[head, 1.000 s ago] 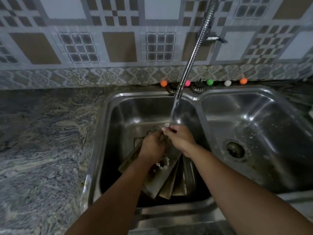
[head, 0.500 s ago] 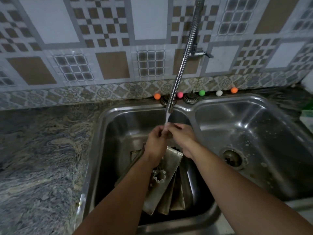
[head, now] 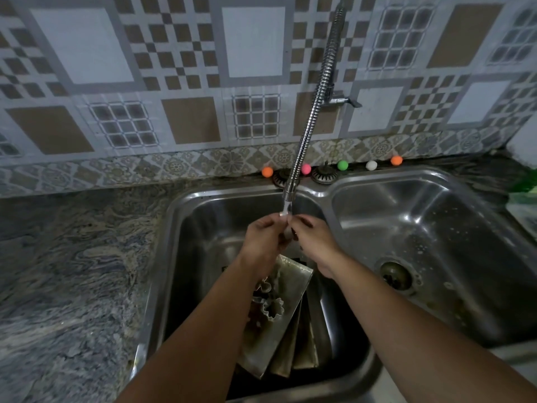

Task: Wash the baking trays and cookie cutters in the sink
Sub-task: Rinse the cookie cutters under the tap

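Note:
My left hand [head: 263,238] and my right hand [head: 315,242] meet just under the faucet tip [head: 287,196], over the left basin [head: 203,216]. Together they pinch a small pale metal piece [head: 284,213], which looks like a cookie cutter and is mostly hidden by my fingers. Water runs onto it. Below my wrists, several stained baking trays [head: 279,338] lean stacked in the basin. A flower-shaped cookie cutter [head: 273,308] lies on the top tray. Another cutter [head: 263,286] sits beside my left forearm.
The right basin [head: 436,228] holds only its drain [head: 396,276] and some suds. Small coloured balls [head: 343,165] line the back ledge by the flexible faucet hose [head: 319,91]. Marbled counter [head: 72,271] spreads to the left; a green item [head: 524,184] sits at the far right.
Both hands have risen from the trays to just under the faucet tip with the small piece. The camera has tilted up, showing more wall.

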